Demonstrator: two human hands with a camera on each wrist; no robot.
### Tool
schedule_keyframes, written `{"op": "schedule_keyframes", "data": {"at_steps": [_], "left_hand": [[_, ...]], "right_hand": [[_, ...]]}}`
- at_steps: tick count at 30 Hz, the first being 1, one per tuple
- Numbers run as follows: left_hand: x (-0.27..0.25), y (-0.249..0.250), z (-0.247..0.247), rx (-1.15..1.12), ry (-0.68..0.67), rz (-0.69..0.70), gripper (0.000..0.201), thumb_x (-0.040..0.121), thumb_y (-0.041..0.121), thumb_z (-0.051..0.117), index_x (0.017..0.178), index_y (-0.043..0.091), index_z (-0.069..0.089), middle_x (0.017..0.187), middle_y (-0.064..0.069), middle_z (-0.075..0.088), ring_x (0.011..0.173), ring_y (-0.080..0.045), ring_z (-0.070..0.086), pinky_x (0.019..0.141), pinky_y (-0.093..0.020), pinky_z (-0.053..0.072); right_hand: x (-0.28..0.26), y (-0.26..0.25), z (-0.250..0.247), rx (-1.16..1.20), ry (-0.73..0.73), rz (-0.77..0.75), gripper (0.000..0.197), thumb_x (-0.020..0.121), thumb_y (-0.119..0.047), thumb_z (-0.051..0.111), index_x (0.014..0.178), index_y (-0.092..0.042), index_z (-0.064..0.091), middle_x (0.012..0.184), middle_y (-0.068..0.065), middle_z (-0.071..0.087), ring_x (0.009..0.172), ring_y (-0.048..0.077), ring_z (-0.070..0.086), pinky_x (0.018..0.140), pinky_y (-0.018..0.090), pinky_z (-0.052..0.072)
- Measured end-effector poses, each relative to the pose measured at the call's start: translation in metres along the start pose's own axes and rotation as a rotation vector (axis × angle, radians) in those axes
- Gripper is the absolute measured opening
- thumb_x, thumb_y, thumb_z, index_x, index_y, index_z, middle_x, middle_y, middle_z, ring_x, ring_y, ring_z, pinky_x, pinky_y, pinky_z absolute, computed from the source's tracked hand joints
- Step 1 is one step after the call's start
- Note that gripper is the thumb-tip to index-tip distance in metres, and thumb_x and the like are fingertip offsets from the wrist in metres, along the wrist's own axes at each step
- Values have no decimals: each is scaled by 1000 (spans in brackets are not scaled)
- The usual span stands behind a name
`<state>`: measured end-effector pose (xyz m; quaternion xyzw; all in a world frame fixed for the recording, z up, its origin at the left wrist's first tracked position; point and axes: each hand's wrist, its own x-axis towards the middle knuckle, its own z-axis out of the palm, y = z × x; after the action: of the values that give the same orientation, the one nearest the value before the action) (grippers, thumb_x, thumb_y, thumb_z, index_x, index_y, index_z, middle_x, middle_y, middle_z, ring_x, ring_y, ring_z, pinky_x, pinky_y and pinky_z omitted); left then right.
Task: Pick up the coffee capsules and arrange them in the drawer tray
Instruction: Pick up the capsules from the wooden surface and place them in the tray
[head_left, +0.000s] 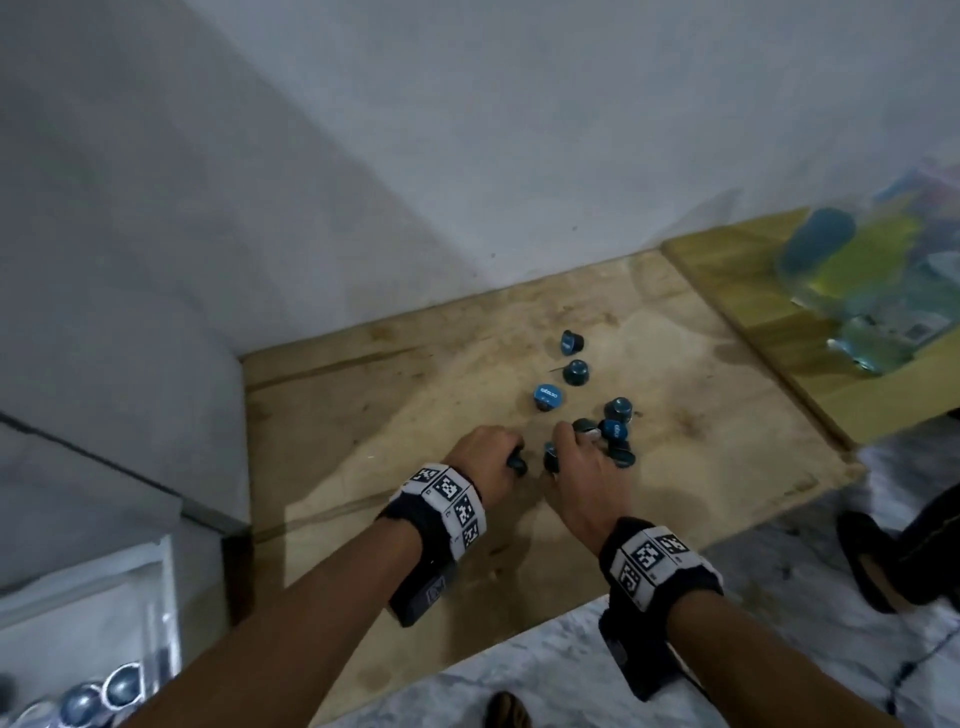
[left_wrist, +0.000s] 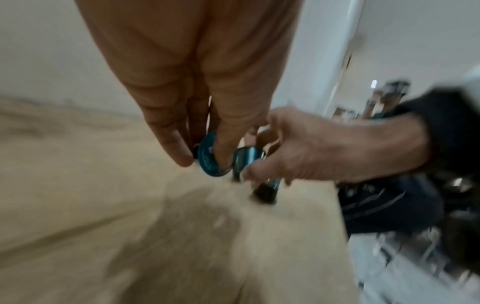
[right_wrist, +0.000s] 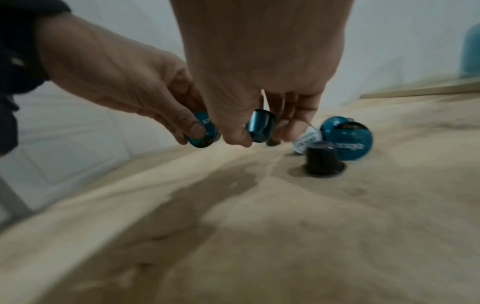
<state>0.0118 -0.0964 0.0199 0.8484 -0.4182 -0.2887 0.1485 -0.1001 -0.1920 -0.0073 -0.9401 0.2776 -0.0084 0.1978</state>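
Blue capsule (left_wrist: 211, 154) pinching in left grip (head_left: 485, 449), another capsule (right_wrist: 260, 125) in right grip (head_left: 579, 467); lifting straight, avoiding loose capsules (head_left: 618, 410) crowding wooden board (head_left: 415, 374), then carrying both to tray (head_left: 150, 613).

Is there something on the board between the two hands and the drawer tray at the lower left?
Nothing visible. The left hand and right hand each hold a capsule over the wooden board, and the stretch of board toward the drawer tray shows no object. The tray is only partly in view.
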Motion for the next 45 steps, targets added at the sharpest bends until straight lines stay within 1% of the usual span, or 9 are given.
{"op": "schedule_keyframes", "data": {"at_steps": [4,7,10,13,17,23,28,33,45], "left_hand": [[-91,-20,-42,-124,33,41,41,87,14,60,128,13,53,126,-10,61,115,-26,57,96,-31,45],[-171,-51,-69,-154,48,76,35,88,16,61,123,15,58,120,-7,64,107,-22,60,89,-27,47],[-245,-99,-84,-98,36,71,25,86,15,63,111,13,64,111,-8,68,101,-22,61,86,-33,50],[-305,-159,-91,-49,49,-21,29,86,19,64,114,17,63,113,-8,63,104,-23,59,88,-31,48],[-358,-245,-101,-50,107,-201,32,86,23,63,118,22,62,114,-8,55,105,-24,57,91,-30,46],[-371,-344,-110,-34,78,-414,34,84,28,64,117,20,62,118,-7,62,106,-24,59,90,-30,46],[-350,-386,-96,3,-2,-461,37,73,31,69,107,19,62,114,-9,65,103,-27,62,86,-31,52],[-332,-397,-81,55,-105,-430,41,72,31,69,106,10,59,109,-17,63,97,-33,62,72,-30,47],[-323,-422,-60,-19,-143,-476,40,79,31,68,116,21,58,126,-10,55,113,-28,56,91,-31,45]], "right_hand": [[-27,-54,-5,297,16,-43,30,76,-2,63,88,-13,37,71,3,48,59,25,48,49,32,33],[-57,-114,-11,520,-91,-102,40,82,2,62,113,-22,52,83,2,57,65,18,58,52,21,46],[-91,-182,-7,660,-259,-111,39,82,4,62,104,-28,65,106,4,63,86,19,65,69,30,58],[-119,-255,8,741,-352,-111,31,84,-4,64,94,-33,66,98,2,65,83,19,68,74,34,59],[-134,-346,44,872,-565,20,32,99,-13,46,86,-27,71,92,3,67,77,25,69,77,44,60],[-123,-434,101,747,-714,92,25,92,3,54,92,-21,63,102,2,58,97,33,66,76,38,61],[-102,-465,151,328,-644,-55,4,81,-7,66,84,-8,64,89,10,65,81,21,62,76,35,55],[-89,-472,174,5,-630,-113,34,77,-22,70,106,-8,62,111,13,66,103,29,62,88,37,53],[-80,-467,195,-113,-592,-136,24,86,-21,65,107,-11,67,110,7,70,102,25,64,87,28,50]]}}
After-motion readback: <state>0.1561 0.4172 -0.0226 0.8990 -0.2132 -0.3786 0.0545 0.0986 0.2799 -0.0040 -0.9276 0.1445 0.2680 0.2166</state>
